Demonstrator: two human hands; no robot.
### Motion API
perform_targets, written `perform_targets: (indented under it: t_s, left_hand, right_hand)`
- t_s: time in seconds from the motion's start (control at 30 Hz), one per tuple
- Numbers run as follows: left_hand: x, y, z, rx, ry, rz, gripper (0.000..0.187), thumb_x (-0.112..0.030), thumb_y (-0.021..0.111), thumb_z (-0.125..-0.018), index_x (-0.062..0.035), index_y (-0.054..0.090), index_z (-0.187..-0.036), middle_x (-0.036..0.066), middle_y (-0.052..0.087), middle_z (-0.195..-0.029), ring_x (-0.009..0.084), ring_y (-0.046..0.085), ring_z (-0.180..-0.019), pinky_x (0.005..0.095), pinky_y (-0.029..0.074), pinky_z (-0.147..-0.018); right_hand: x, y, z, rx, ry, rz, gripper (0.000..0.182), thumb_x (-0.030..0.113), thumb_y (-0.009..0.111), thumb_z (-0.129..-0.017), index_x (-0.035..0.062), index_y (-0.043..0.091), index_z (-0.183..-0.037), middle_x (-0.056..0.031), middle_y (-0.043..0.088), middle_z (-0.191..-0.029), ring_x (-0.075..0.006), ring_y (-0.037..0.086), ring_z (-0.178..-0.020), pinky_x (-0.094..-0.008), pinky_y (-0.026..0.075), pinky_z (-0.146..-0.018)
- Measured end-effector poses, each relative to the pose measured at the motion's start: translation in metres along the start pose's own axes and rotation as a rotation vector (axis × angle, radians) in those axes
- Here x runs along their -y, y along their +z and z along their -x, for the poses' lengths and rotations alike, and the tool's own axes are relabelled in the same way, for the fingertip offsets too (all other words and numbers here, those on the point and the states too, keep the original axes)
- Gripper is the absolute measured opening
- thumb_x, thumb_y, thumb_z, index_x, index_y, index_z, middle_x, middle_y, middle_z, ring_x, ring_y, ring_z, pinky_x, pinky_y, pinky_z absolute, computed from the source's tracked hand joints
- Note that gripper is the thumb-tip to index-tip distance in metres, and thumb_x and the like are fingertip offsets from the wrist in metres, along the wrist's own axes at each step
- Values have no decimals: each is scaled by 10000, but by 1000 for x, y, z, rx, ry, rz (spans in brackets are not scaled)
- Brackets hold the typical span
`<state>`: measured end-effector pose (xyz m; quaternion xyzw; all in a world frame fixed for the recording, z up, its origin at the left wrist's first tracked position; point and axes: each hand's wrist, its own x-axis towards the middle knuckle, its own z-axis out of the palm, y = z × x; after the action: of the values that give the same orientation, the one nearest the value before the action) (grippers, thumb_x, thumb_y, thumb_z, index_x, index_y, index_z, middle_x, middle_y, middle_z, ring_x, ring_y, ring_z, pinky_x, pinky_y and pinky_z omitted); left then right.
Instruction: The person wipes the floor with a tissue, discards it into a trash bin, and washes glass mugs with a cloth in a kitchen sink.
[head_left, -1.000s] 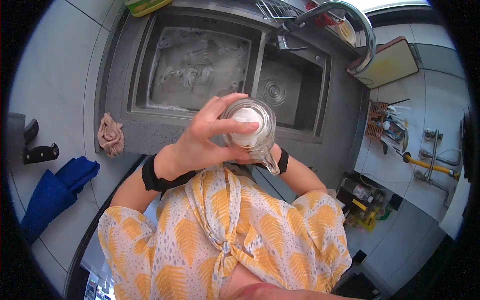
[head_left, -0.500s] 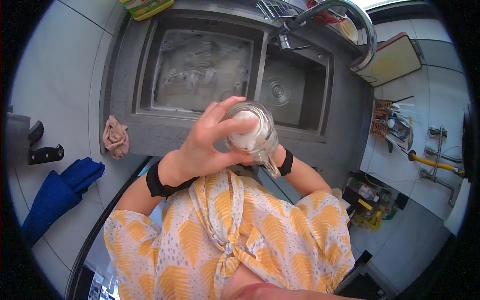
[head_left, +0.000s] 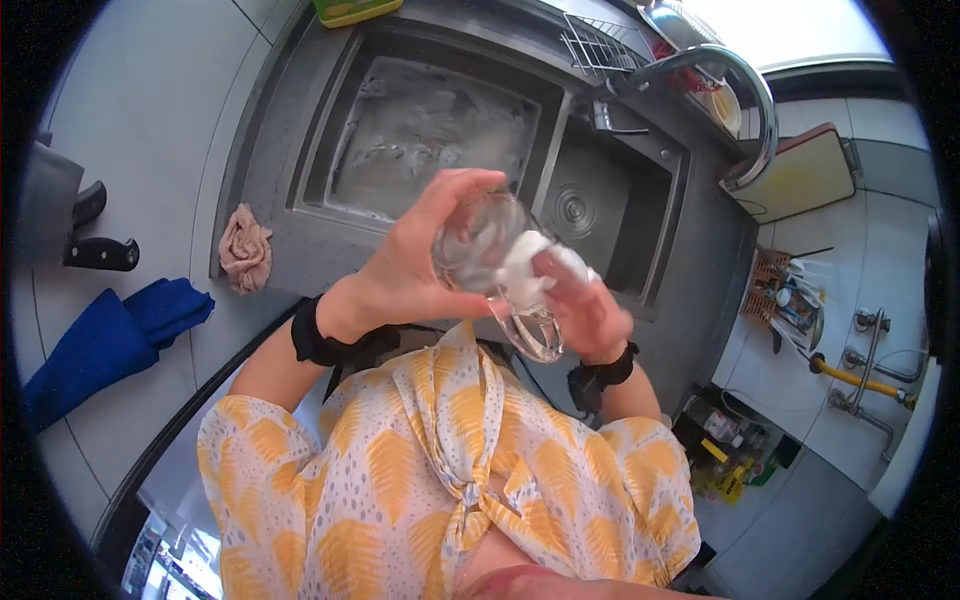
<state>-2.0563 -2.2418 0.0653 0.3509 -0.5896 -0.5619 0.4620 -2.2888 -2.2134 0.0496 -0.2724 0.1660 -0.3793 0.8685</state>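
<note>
A clear glass jar or mug (head_left: 480, 240) with a looped glass handle is held in front of my chest, at the sink's near edge. My left hand (head_left: 415, 255) is wrapped round the glass from the left. At its right end, my right hand (head_left: 590, 305) presses a white cloth or sponge (head_left: 524, 262) against the glass; its fingers are blurred by motion. Behind the hands, soapy water lies in the large left basin (head_left: 430, 130) of the grey double sink.
The chrome faucet (head_left: 765, 110) arches over the right side, with a wire rack (head_left: 600, 45) behind. The small basin (head_left: 590, 190) holds a round drain. A pink cloth (head_left: 245, 250) lies on the counter's left edge. Knives (head_left: 100, 253) and a blue towel (head_left: 110, 340) are at left.
My right hand, mostly hidden behind the glass before, now shows at its right with the white cloth or sponge. The glass has tilted. The whole view has shifted slightly.
</note>
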Motion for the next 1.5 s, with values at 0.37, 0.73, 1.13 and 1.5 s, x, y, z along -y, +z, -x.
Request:
perform_targets:
  t_s: [0.37, 0.73, 1.13, 1.5]
  left_hand:
    - [-13, 9, -18, 141, 357, -312, 862, -287, 808, -546, -27, 375, -1245, 171, 414, -1156, 312, 443, -1074, 365, 379, -893]
    - [-35, 13, -23, 269, 450, -141, 853, -219, 798, -527, -44, 358, -1236, 156, 428, -1101, 318, 488, -988, 368, 436, -799]
    - [-44, 20, -31, 252, 353, -145, 815, -254, 796, -544, -10, 373, -1197, 150, 463, -1020, 306, 525, -885, 348, 440, -748]
    - [-33, 29, -24, 168, 323, -202, 838, -238, 803, -531, -3, 342, -1190, 168, 460, -988, 328, 523, -859, 363, 455, -703]
  right_hand:
    - [-34, 26, -24, -117, -298, -365, 853, 502, 588, -698, -68, 332, -1280, -233, 411, -1267, -351, 456, -1130, -454, 456, -850]
    - [-18, 33, -32, -3, -431, -191, 713, 471, 560, -744, -55, 412, -1201, -207, 418, -1239, -333, 463, -1098, -413, 441, -850]
    - [9, 25, -48, 299, -533, 88, 571, 453, 521, -809, -28, 496, -1117, -170, 406, -1225, -311, 440, -1086, -371, 380, -891]
    - [19, 6, -34, 428, -418, 69, 596, 456, 519, -818, -23, 446, -1163, -171, 289, -1289, -310, 327, -1159, -349, 302, -949]
